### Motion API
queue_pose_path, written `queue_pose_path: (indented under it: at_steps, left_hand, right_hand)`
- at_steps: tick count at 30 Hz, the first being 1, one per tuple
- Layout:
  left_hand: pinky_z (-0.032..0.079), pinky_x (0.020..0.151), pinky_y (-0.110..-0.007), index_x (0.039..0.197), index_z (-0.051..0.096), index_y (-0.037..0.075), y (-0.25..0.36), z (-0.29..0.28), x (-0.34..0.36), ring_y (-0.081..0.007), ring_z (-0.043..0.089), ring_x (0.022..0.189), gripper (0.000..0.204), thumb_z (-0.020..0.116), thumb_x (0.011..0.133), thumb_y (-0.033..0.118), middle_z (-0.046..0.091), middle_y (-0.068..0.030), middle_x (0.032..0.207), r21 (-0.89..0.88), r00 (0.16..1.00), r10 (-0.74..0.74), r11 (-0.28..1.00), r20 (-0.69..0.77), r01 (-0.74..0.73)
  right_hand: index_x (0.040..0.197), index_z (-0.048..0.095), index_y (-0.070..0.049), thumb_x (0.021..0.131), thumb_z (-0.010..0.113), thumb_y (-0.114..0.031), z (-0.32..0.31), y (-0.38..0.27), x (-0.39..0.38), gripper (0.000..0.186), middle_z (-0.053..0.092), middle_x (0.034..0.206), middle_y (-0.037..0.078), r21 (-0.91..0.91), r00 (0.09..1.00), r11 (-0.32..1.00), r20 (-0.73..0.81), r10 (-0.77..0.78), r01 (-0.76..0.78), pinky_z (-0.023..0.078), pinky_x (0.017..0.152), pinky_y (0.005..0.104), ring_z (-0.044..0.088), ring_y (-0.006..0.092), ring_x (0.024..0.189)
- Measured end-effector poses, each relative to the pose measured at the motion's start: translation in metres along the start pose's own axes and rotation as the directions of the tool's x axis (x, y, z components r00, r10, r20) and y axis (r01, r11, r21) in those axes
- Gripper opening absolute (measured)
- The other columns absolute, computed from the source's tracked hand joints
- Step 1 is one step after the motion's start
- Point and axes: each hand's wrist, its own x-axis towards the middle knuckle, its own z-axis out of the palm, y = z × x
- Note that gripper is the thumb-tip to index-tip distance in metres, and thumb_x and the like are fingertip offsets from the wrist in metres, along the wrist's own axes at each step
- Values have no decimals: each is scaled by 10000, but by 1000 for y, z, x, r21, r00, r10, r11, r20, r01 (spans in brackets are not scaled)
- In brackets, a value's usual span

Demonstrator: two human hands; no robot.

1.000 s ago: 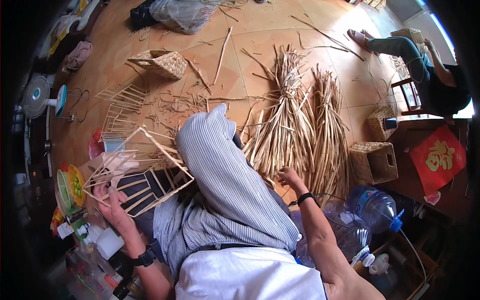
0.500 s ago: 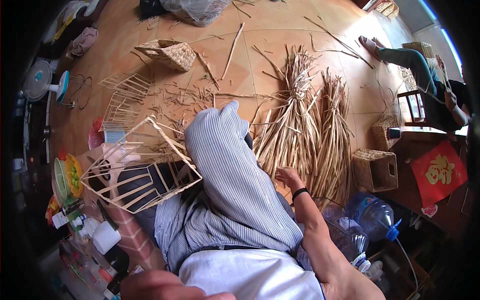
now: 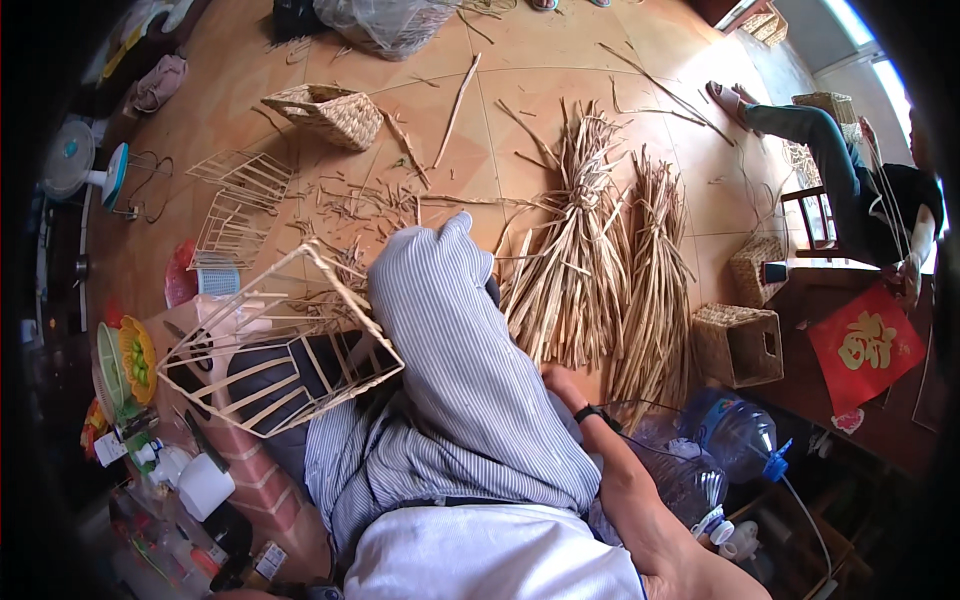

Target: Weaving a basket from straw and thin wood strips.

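Observation:
My right hand (image 3: 566, 386), with a dark band on its wrist, is beside my right thigh at the near ends of a bundle of dried plant stalks (image 3: 575, 290). Its fingers point down and are hidden, so any grip does not show. Of my left hand (image 3: 242, 595) only a sliver appears at the lower edge, its fingers out of sight. An open frame of thin slats (image 3: 275, 385), its rim partly wrapped in twisted strand, rests tilted by my left leg. A second stalk bundle (image 3: 655, 290) lies right of the first.
Slatted frames (image 3: 235, 225) and a woven basket (image 3: 335, 118) lie on the floor ahead, near stalk scraps. At right are a box-shaped woven basket (image 3: 735, 350), a large plastic bottle (image 3: 735, 430) and a seated person (image 3: 890, 210) holding strands. Scissors (image 3: 190, 342) lie at left.
My right hand has moved down and slightly left, and its spread fingers are now out of sight. My left hand has nearly left the lower edge. The view has shifted slightly.

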Motion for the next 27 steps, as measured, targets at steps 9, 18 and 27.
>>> queue_pose_path:
  at_steps: [9,18,27]
  left_hand:
    - [563,811,-331,1314,654,-18,-83,74,-46,-175,677,772,508,726,816,-90,738,-133,1085,-285,885,-462,856,-51,431]
    - [591,906,-302,1284,683,-22,-125,104,-74,-169,760,972,266,657,1026,39,766,-124,1125,-527,754,-518,542,403,654]
    - [543,1046,-366,1403,598,-40,-147,143,-48,-213,698,1175,581,507,1142,471,715,-143,1270,-853,793,-373,4,483,521]
  right_hand:
    - [1033,794,-6,988,615,-401,50,90,-59,437,798,1003,205,269,993,956,-37,-110,116,590,793,447,776,349,945]
    - [1046,696,-64,1096,644,-237,-254,-227,-190,187,650,788,-27,964,984,202,-175,-14,174,496,582,247,595,77,633]
    - [1207,725,3,1076,691,-184,-191,-387,-271,231,728,981,-13,828,828,459,-10,-561,321,558,743,281,677,102,883]
